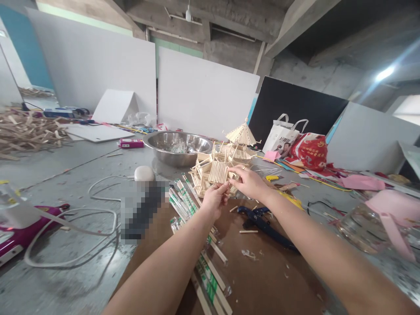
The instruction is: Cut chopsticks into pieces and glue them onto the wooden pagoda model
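Note:
A small flat panel of pale wooden sticks laid side by side point(218, 172) is held up in front of me. My left hand point(215, 201) pinches its lower edge, while my right hand point(251, 183) grips its right side with thumb and fingertips. Just behind it stands a model building made of sticks, topped by a pointed roof point(242, 134); the panel and my hands cover part of it. Below and left of my left hand lie chopsticks in clear and green wrappers point(210, 278). Under my right forearm rests a dark blue hand tool point(259, 221), partly hidden.
Brown board point(262, 271) lies under the work, with stick offcuts on it. A steel basin point(179, 148) stands behind; a white cable point(113, 214) loops at left. Yellow tool parts point(288, 199), a clear container point(357, 227) and a red bag point(308, 151) are at right.

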Demonstrator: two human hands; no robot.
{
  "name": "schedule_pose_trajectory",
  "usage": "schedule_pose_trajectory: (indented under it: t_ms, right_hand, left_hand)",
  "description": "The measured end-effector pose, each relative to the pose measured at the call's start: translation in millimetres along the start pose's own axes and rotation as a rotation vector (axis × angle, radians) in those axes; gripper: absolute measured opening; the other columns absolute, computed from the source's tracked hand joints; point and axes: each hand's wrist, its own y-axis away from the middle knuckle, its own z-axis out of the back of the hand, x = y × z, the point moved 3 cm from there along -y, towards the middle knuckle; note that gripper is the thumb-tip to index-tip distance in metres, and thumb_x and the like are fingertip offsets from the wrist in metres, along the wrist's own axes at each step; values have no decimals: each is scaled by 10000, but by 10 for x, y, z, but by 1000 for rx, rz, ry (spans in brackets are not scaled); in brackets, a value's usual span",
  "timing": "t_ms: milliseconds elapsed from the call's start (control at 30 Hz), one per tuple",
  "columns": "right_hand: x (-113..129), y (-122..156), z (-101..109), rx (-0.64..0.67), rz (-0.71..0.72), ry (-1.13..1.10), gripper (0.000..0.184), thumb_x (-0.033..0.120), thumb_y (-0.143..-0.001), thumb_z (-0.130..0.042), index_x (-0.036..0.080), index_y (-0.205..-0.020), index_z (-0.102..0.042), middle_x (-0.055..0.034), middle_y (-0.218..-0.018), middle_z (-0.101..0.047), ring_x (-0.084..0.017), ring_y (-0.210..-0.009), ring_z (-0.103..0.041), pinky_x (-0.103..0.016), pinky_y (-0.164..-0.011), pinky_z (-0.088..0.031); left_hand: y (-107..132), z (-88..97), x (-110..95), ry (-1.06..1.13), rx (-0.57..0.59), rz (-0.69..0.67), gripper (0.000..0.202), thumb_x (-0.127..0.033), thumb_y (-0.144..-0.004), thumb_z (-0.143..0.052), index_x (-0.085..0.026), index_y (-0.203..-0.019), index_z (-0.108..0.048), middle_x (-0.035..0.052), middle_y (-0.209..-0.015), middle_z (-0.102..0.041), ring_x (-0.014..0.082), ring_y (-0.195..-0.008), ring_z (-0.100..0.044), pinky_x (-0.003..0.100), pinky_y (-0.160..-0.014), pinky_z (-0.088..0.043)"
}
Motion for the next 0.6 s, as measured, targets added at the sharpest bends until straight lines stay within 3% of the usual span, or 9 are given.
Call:
schedule_pose_trajectory:
  t_ms: [267, 433, 600]
  right_hand:
    - [23, 30, -6, 17, 29, 93, 361, 200, -753, -432, 225, -1102, -520, -48, -1094, -544, -188, -851, -563, -288, -691, -434]
    - [4, 32, -6, 2, 28, 112, 428, 181, -753, -410, 204, -1180, -439, -63, -1160, -517, -205, -961, -529, -311, -759, -432]
    - [-13, 41, 12, 1, 8, 120, 445, 185, -745, -417, 179, -1190, -421, -83, -1152, -531, -222, -972, -527, -343, -780, -431]
  left_hand:
    - [-11, 11, -11, -17, 2, 7, 271, -276, -580, -691, -148, -618, -456, -53, -465, -490, 20, -329, -390, 130, -324, -257]
    - [-11, 8, -19, -15, 5, 14, 266, -284, -583, -689, -146, -627, -466, -52, -467, -491, 19, -328, -388, 132, -326, -266]
    - [-25, 14, -25, -21, 3, 13, 258, -272, -582, -686, -143, -627, -466, -52, -463, -492, 16, -329, -385, 130, -331, -272]
